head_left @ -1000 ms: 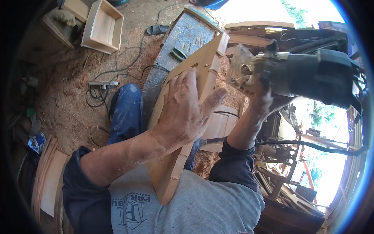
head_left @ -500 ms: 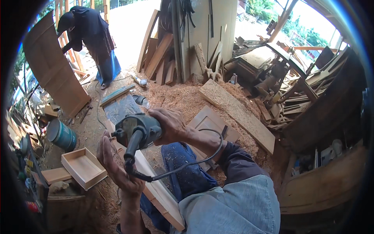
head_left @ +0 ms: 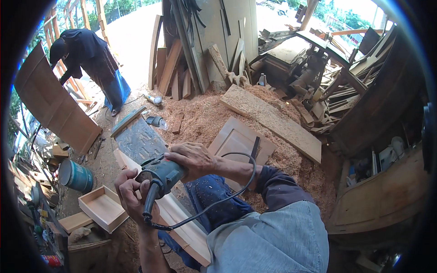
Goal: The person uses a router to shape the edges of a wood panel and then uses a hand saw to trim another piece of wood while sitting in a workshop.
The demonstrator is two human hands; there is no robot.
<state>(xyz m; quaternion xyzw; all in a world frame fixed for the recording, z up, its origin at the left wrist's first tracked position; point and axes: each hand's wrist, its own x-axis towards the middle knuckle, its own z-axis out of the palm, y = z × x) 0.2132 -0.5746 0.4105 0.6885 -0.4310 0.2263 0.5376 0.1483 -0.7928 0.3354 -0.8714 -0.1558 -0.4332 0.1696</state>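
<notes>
A dark green power tool (head_left: 163,174) with a black cord is over a long pale wooden board (head_left: 193,241). Which kind of power tool it is, I cannot tell, as its underside is hidden. My right hand (head_left: 193,159) is wrapped over the tool's far right side. On its left end, my left hand (head_left: 132,193) has its fingers curled in against the housing, beside the cord's sleeve. The board slants from the far left down toward my lap, beside my blue-trousered leg. The cord (head_left: 209,200) loops across my right forearm.
A wooden drawer box (head_left: 107,207) and a teal bucket (head_left: 76,176) are at the left. Wood shavings (head_left: 191,113) cover the floor ahead, around a panelled door (head_left: 236,139) and a long plank (head_left: 277,125). Another person (head_left: 88,59) bends beside a large wooden panel (head_left: 57,100).
My left hand's fingers, stretched out before, are now curled onto the tool. The tool sits slightly lower and is turned differently. The view has shifted a little.
</notes>
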